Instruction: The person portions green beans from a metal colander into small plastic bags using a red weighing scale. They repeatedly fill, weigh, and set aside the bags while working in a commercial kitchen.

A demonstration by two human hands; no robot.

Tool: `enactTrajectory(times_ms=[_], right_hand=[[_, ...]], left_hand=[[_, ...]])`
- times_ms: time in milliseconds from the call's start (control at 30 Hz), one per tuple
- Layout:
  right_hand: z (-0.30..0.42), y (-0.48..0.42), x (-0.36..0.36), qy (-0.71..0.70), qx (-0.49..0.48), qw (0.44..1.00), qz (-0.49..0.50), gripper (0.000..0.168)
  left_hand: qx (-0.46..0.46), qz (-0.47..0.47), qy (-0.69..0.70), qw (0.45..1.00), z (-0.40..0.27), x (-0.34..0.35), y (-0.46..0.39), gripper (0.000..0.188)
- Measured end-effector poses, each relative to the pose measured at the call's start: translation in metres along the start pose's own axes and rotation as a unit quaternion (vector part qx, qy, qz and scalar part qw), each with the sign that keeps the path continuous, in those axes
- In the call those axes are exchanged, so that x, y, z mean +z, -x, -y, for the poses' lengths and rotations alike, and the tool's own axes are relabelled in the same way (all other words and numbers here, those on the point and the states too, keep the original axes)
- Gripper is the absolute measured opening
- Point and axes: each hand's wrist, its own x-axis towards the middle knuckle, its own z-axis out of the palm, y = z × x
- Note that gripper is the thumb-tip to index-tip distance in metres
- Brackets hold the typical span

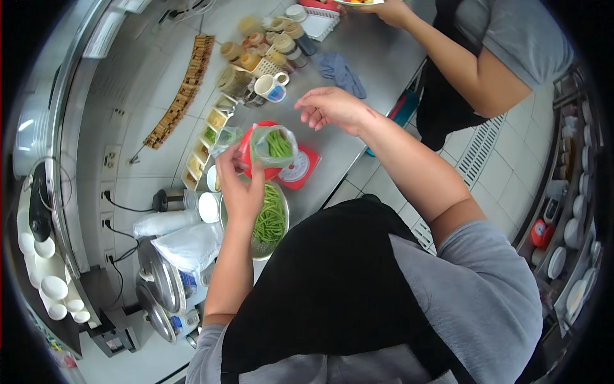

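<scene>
A clear plastic bag (259, 149) holding green beans (278, 144) rests on the red pan (245, 144) of a red kitchen scale (300, 168). My left hand (240, 180) is at the near left side of the pan, thumb by the bag and fingers spread from it; whether it grips the bag or the pan's rim is unclear. Off to the far right of the bag, my right hand (331, 109) hovers over the steel counter, empty, with its fingers loosely bent and apart. A metal colander (263, 250) with more green beans stands below the scale, partly behind my left forearm.
Spice jars and squeeze bottles (268, 43), a white mug (269, 88) and a blue cloth (341, 74) occupy the far counter. Small containers of chopped ingredients (206, 139) line the wall. Lidded pots (163, 278) stand at left. A co-worker's arm (446, 57) holds a plate at upper right.
</scene>
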Motion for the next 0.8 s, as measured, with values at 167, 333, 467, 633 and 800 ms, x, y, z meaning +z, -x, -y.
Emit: enactTrajectory(times_ms=[167, 333, 467, 633, 800], right_hand=[[-0.017, 0.001, -0.007, 0.020, -0.004, 1.000, -0.023, 0.027], [-0.033, -0.019, 0.015, 0.452, -0.225, 0.863, -0.007, 0.077], [-0.020, -0.053, 0.068, 0.449, -0.301, 0.840, 0.048, 0.073], [0.055, -0.091, 0.138, 0.470, -0.284, 0.831, 0.090, 0.026], [0.075, -0.117, 0.182, 0.451, -0.404, 0.796, 0.009, 0.019]], left_hand=[[0.095, 0.037, -0.167, 0.981, -0.017, 0.026, 0.017, 0.048], [-0.035, 0.127, -0.104, 0.986, 0.022, 0.008, -0.019, 0.018], [0.006, 0.122, -0.075, 0.990, 0.029, -0.053, -0.056, 0.014], [-0.010, 0.008, 0.024, 1.000, 0.045, -0.105, -0.080, 0.012], [-0.076, -0.128, 0.154, 0.977, 0.077, -0.128, -0.079, 0.012]])
